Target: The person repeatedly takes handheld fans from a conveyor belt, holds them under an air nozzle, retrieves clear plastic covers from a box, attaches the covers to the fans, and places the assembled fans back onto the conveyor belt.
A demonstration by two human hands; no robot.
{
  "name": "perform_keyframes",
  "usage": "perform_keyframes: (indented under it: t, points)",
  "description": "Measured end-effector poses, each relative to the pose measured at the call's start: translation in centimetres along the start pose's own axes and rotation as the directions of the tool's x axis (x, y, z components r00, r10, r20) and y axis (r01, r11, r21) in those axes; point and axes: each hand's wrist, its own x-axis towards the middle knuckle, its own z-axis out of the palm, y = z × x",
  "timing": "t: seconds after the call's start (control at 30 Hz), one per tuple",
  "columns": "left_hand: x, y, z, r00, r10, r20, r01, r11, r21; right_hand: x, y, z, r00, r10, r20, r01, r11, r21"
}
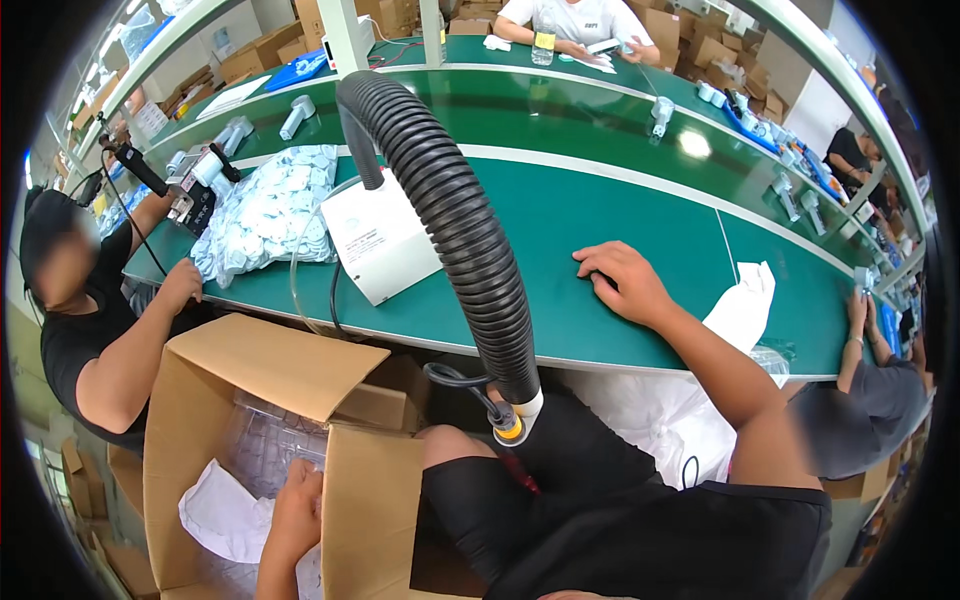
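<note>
My left hand [297,508] is down inside an open cardboard box [372,500], its fingers curled closed. What they hold, if anything, is hidden. Next to that hand lies a crumpled white cloth [226,512], with clear plastic trays [262,435] beneath and behind it. On the green work table [590,205], my right hand [628,283] rests palm down, fingers apart and loosely bent, holding nothing. A white cloth-like piece [742,305] lies to its right at the table's front edge.
A thick black corrugated hose [450,210] arches down over my lap, before a white box-shaped device [380,238]. Left of it sits a bag of pale blue parts [275,215]. Co-workers sit at left, right and across a green belt [560,110]. White plastic sheeting [640,410] hangs below the table.
</note>
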Motion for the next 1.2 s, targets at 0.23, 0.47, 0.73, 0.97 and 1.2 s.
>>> perform_keyframes:
  t: [0.23, 0.47, 0.73, 0.97, 1.2]
  points:
    - [-0.2, -1.9, -0.6, 0.973, -0.221, 0.063, 0.229, 0.916, -0.33, 0.0, -0.2, -0.1, 1.0, 0.025, -0.012, -0.025, 1.0, 0.015]
    - [-3.4, -10.7, 9.4, 0.973, -0.068, 0.22, 0.011, 0.968, 0.252, 0.5, -0.6, 0.2, 1.0, 0.013, 0.0, -0.013, 1.0, 0.027]
    - [-1.0, -7.7, 8.5, 0.969, -0.06, 0.24, 0.002, 0.972, 0.236, 0.3, -1.1, -0.2, 0.999, 0.03, -0.032, -0.03, 1.0, 0.002]
    - [0.0, -6.3, 6.5, 0.923, -0.091, 0.373, -0.007, 0.967, 0.253, 0.5, -1.2, 0.4, 1.0, 0.012, -0.02, -0.011, 0.999, 0.045]
    - [1.3, -1.5, 1.7, 0.999, -0.051, -0.003, 0.051, 0.998, 0.031, -0.7, 1.2, 1.2, 0.999, 0.046, -0.021, -0.046, 0.999, 0.009]
